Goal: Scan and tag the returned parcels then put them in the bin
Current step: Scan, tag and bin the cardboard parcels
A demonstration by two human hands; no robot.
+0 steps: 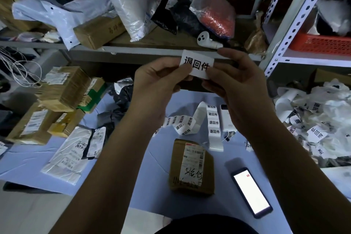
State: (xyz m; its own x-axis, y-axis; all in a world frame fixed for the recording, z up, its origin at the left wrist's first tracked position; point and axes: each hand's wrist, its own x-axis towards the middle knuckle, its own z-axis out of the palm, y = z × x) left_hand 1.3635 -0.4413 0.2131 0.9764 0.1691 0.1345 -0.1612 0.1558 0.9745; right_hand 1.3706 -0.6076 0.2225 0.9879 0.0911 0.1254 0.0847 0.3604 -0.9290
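A white return label point(197, 63) with black characters is pinched between my left hand point(157, 81) and my right hand point(233, 81), raised above the work surface. Below them, a small brown cardboard parcel point(191, 167) with a shipping label and handwriting lies on the pale blue sheet point(121, 167). A strip of the same labels point(199, 119) curls across the sheet behind the parcel. A phone point(250, 192) with a lit white screen lies to the right of the parcel.
Brown boxes point(62, 89) and flat mailers point(68, 154) crowd the left side. A heap of peeled backing paper and labels point(319, 125) fills the right. The shelf above point(133, 49) holds bags, a box and a white camera point(207, 41). A red basket point(322, 43) sits on the right rack.
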